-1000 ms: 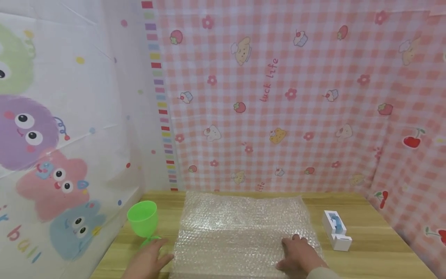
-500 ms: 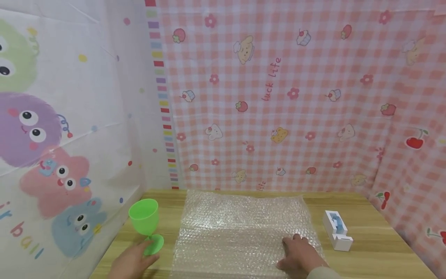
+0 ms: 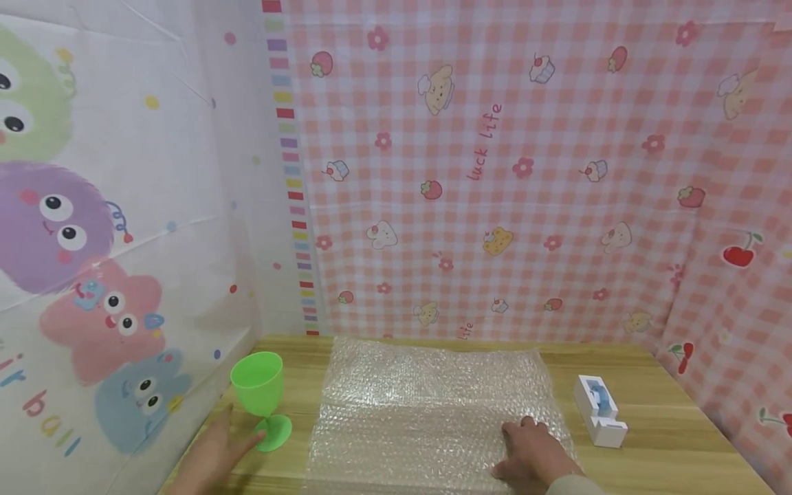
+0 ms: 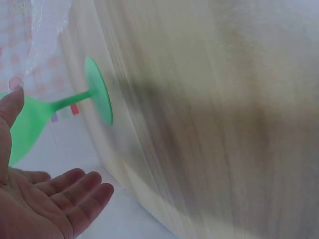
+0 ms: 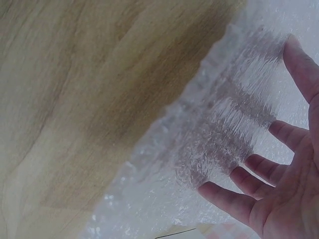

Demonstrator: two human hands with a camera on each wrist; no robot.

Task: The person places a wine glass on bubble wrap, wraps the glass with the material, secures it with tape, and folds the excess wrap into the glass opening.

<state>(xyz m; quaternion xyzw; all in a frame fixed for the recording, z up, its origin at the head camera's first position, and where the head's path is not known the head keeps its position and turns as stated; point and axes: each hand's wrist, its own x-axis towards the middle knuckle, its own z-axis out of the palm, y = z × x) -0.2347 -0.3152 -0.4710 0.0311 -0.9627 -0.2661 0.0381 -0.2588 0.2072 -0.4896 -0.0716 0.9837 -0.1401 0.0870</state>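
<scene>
A green plastic goblet stands upright on its round foot at the left of the table. Just left of it is my left hand, thumb toward the foot and fingers spread. In the left wrist view that hand has loosely bent fingers apart from the goblet's stem, and its thumb overlaps the bowl. A clear sheet of bubble wrap lies flat in the middle. On its right part rests my right hand; the right wrist view shows its fingers spread, tips on the bubble wrap.
To the right of the sheet, a white tape dispenser with a blue roll stands on the wood-grain table. A pink checked cloth hangs behind, and a white cartoon-printed cloth borders the left side.
My left hand has drawn left, away from the goblet's foot, which it partly covered before. The goblet stays standing, and the right hand keeps its place on the bubble wrap.
</scene>
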